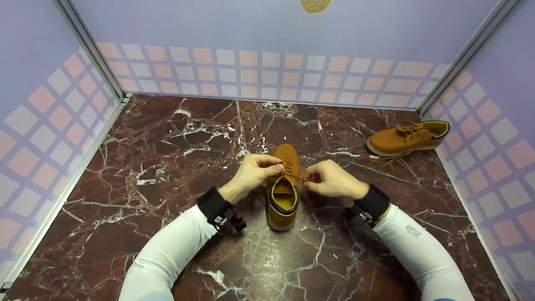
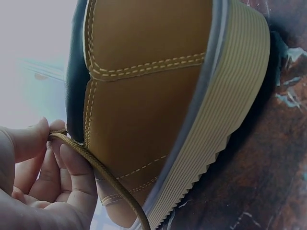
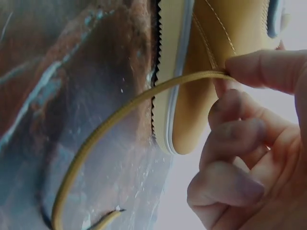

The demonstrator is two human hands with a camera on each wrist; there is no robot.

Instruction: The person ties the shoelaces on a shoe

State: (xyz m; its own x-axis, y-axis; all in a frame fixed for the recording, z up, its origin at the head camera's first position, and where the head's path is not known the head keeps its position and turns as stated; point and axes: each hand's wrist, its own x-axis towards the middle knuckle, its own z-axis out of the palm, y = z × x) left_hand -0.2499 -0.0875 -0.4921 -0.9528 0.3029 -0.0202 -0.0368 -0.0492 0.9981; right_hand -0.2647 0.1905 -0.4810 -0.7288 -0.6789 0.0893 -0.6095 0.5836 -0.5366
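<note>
A tan lace-up shoe [image 1: 286, 152] stands upright on the dark red marbled surface, its toe pointing away from me. My left hand [image 1: 256, 171] is at the left of its lacing and pinches a brown shoelace [image 2: 103, 168] between thumb and forefinger. From those fingers the lace hangs down along the shoe's side. On the other side, my right hand [image 1: 330, 179] pinches the shoelace [image 3: 129, 104] between thumb and forefinger, the other fingers curled. That lace arcs down to the surface, where its tip shows in the right wrist view.
A second tan shoe [image 1: 395, 140] sits at the back right, toe to the left, its laces trailing loose on the marbled surface [image 1: 175, 146]. Panels with a checkered band [image 1: 267, 75] enclose the back and both sides.
</note>
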